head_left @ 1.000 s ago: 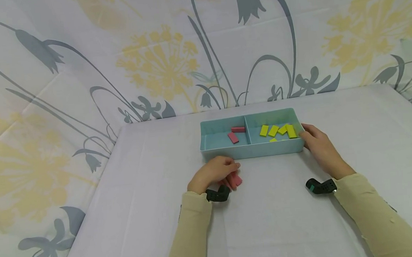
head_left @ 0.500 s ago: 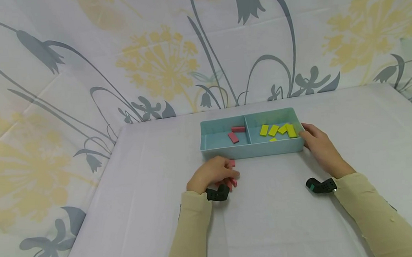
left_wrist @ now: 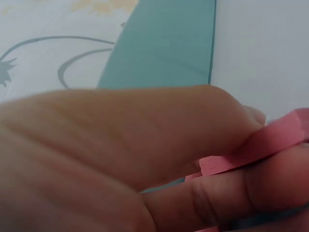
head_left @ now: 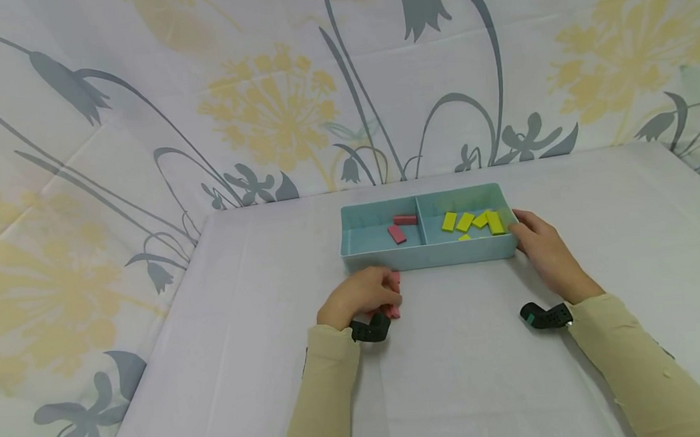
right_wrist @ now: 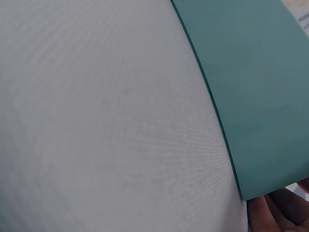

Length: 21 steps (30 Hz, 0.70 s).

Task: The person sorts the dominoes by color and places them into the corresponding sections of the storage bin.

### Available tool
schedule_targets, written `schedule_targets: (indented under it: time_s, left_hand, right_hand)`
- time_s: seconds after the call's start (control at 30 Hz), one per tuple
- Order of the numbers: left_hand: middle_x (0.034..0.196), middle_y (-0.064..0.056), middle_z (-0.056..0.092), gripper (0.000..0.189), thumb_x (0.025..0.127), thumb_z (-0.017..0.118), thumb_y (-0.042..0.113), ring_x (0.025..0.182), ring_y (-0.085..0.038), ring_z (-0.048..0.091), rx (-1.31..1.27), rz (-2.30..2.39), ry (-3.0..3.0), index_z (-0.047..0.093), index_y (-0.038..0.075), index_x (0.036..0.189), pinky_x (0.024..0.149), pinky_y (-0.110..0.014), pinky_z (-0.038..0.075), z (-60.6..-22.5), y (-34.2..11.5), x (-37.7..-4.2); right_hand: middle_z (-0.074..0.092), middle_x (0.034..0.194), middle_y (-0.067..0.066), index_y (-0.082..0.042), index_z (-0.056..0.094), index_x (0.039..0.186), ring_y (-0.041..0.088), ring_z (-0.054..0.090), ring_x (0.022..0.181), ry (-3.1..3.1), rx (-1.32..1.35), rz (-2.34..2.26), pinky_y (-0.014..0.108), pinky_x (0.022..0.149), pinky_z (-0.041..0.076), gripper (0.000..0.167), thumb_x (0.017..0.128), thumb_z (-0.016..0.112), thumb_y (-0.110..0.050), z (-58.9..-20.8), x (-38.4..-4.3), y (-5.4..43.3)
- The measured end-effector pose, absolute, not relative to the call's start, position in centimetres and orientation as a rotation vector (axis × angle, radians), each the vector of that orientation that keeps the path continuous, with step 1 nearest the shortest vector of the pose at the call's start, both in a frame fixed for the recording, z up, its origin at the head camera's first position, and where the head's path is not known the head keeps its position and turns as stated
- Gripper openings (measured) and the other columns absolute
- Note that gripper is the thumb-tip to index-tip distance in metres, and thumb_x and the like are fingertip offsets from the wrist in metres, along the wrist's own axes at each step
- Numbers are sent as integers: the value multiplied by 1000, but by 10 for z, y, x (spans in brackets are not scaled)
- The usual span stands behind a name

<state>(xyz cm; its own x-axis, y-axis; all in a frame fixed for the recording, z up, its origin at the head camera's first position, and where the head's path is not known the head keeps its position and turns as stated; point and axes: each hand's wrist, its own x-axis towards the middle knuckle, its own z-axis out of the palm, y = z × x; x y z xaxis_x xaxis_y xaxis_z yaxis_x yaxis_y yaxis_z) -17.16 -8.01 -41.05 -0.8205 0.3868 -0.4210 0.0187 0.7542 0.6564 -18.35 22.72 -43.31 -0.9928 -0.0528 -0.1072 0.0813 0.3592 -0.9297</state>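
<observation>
A light blue two-part tray point(head_left: 436, 256) stands on the table. Just in front of its left half, my left hand point(head_left: 360, 293) pinches a pink block point(left_wrist: 270, 142) between thumb and fingers, as the left wrist view shows close up. More pink pieces point(head_left: 395, 279) peek out around that hand, partly hidden by the fingers. My right hand point(head_left: 546, 256) holds the tray's right end, thumb at the near corner. In the right wrist view, fingers point(right_wrist: 260, 215) show at the tray's lower corner. Two pink blocks point(head_left: 396, 234) lie in the left compartment.
Several yellow blocks point(head_left: 464, 222) lie in the right compartment, past the divider point(head_left: 420, 222). White cloth point(head_left: 455, 366) covers the table. A flower-patterned curtain point(head_left: 293, 81) hangs behind and at the left. A black wrist device point(head_left: 371, 328) sits on each arm.
My left fingers have shifted and drawn in around the pink blocks, which have turned and moved slightly left and closer together. My right hand and the tray have stayed in place.
</observation>
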Motion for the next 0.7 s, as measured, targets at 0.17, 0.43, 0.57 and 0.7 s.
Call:
schedule_targets:
  time_s: [0.17, 0.43, 0.57, 0.7]
  left_hand:
    - [62, -1, 62, 4, 80, 59, 12, 57, -11, 58, 356, 874, 2405, 59, 11, 83, 51, -23, 41, -409, -80, -172]
    - [66, -3, 60, 9, 82, 62, 17, 55, -14, 56, 380, 919, 2431, 58, 10, 79, 51, -24, 44, -404, -79, -172]
    - [70, -5, 58, 14, 82, 64, 22, 55, -16, 55, 368, 944, 2417, 57, 11, 79, 51, -26, 43, -402, -80, -171]
    - [68, -6, 56, 21, 84, 62, 31, 54, -17, 54, 383, 960, 2416, 58, 11, 78, 49, -25, 40, -401, -81, -171]
  right_hand:
    - [10, 147, 16, -4, 9, 143, 34, 17, 131, 2488, 24, -1716, 50, 101, 24, 63, 95, 27, -41, -434, -184, 228]
    - [11, 147, 15, -4, 10, 143, 33, 17, 131, 2490, 23, -1710, 49, 101, 25, 63, 95, 27, -42, -436, -185, 228]
    - [10, 147, 13, -5, 9, 143, 31, 16, 131, 2479, 22, -1713, 49, 101, 24, 64, 95, 27, -43, -436, -185, 229]
    - [10, 147, 12, -6, 9, 143, 30, 16, 132, 2478, 33, -1706, 48, 102, 24, 64, 94, 27, -44, -436, -186, 229]
